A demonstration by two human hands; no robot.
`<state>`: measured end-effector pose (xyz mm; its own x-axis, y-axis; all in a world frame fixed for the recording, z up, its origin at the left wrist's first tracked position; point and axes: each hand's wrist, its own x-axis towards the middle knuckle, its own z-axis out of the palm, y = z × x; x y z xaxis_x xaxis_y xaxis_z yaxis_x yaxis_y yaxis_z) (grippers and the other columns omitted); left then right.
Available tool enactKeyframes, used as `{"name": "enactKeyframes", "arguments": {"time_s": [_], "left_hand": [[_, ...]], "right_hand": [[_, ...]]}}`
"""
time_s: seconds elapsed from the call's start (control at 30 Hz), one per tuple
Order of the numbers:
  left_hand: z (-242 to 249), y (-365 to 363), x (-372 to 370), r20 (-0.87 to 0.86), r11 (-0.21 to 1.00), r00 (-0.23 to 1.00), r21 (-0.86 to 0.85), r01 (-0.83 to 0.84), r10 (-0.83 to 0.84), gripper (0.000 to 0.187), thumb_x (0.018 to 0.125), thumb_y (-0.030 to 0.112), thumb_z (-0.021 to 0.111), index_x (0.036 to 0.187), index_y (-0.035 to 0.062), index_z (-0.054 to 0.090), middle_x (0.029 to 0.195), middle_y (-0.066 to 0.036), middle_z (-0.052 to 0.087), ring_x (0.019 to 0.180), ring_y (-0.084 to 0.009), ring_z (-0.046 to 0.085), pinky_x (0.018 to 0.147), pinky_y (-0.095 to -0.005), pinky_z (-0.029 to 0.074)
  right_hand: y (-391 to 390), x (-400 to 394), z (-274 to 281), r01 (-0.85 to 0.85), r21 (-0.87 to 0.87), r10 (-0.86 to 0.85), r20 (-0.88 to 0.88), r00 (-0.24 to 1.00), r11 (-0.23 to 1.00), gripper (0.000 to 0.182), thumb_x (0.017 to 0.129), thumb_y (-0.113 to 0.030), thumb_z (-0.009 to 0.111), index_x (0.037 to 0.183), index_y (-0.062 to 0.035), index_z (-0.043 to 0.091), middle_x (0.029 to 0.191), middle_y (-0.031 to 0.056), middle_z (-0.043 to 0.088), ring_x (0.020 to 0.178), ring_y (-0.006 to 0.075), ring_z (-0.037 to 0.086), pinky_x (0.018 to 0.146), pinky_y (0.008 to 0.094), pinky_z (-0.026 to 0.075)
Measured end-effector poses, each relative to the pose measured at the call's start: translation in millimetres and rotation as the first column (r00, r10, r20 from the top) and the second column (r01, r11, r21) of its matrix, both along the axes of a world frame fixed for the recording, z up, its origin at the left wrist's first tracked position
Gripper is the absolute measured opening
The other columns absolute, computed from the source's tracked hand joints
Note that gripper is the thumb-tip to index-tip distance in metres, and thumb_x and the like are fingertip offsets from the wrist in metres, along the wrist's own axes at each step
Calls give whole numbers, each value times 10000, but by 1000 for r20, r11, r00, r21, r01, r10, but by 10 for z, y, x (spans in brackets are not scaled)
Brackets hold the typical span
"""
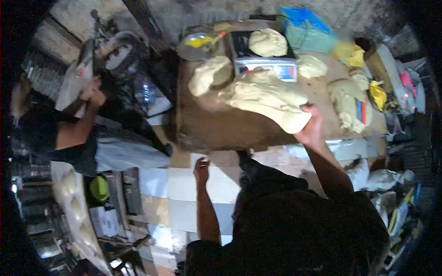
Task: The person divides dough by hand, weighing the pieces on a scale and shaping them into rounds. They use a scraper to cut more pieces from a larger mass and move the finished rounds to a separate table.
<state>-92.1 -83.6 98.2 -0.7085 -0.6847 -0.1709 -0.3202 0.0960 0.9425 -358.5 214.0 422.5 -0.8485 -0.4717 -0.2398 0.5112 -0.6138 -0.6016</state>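
Note:
My right hand (311,128) grips the near right edge of a large pale slab of dough (269,94), which stretches across the wooden table toward the scale. My left hand (201,169) hangs in front of the table's near edge, holding nothing, its fingers loosely bent and a little apart. Just beyond the slab stands a digital scale (287,72) bearing a round lump of dough (267,43). Another dough lump (211,76) lies left of the slab, and a smaller dough piece (312,66) sits right of the scale.
A metal bowl (191,51) with something yellow stands at the table's (207,131) back left. More dough (345,103) lies at the right, near a blue-and-green bag (306,32). On the left, another person (73,133) stands near a motorcycle (115,50). Pale tiles (189,186) cover the floor.

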Motion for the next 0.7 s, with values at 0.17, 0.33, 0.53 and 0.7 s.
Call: {"name": "enactKeyframes", "arguments": {"time_s": [0.17,0.33,0.53,0.7], "left_hand": [[373,840,431,124,955,986,262,-140,110,324,818,196,729,1094,68,618,862,-58,647,753,-168,604,650,-291,490],[252,1096,518,179,994,978,-3,-109,108,307,821,176,723,1082,54,617,864,-55,637,763,-159,600,648,-278,496],[1376,1504,-1360,58,953,998,-302,24,-7,282,808,149,717,1041,29,615,918,-79,632,789,-170,597,662,-298,496],[2162,2451,-3054,-203,830,809,-235,506,-551,738,653,306,829,1250,41,485,1247,-163,505,1166,-299,492,972,-425,410]], "right_hand": [[1591,668,-1588,-69,358,33,105,994,931,555,918,-373,547,1341,-41,410,1248,142,526,1100,268,551,929,403,495],[1052,361,-976,-118,343,220,-275,936,932,400,861,-324,522,1119,-18,539,944,106,599,892,294,597,784,451,518],[524,-1510,-1806,-263,-55,221,-389,894,963,604,821,-491,500,1151,13,543,1028,188,612,953,343,579,932,501,431],[1419,-2054,-1119,-378,418,403,30,915,826,352,919,-272,574,1143,-1,561,999,119,661,865,210,654,752,326,532]]}}
